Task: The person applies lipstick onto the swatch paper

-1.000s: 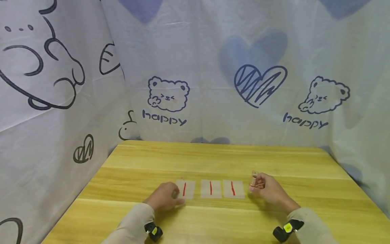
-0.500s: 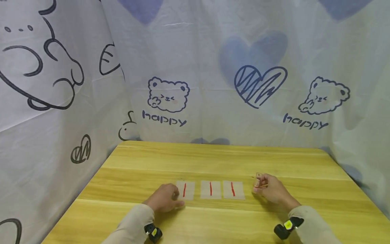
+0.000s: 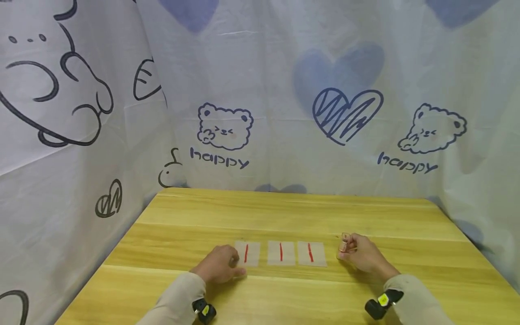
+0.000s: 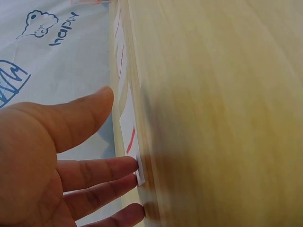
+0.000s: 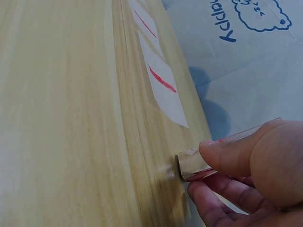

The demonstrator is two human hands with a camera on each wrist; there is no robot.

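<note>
My right hand (image 3: 367, 255) pinches a small clear, pinkish block-like piece (image 3: 344, 243) with red edges, just to the right of the white papers. In the right wrist view, the clear piece (image 5: 191, 163) sits between thumb and fingers, its dark-edged end at or very near the tabletop. Its exact kind cannot be made out. My left hand (image 3: 219, 264) rests by the leftmost paper (image 3: 253, 253), fingers loosely bent and thumb apart. The left wrist view has its fingertips (image 4: 130, 164) at that paper's edge, holding nothing. Each paper bears a red stroke.
The middle paper (image 3: 287, 253) and right paper (image 3: 318, 253) lie in line with the leftmost one on the wood-grain table (image 3: 260, 298). A printed white cloth (image 3: 280, 149) hangs behind the table and along both sides.
My right hand has shifted slightly right and down with the clear piece, a little farther from the right paper. My left hand and the papers have stayed in place.
</note>
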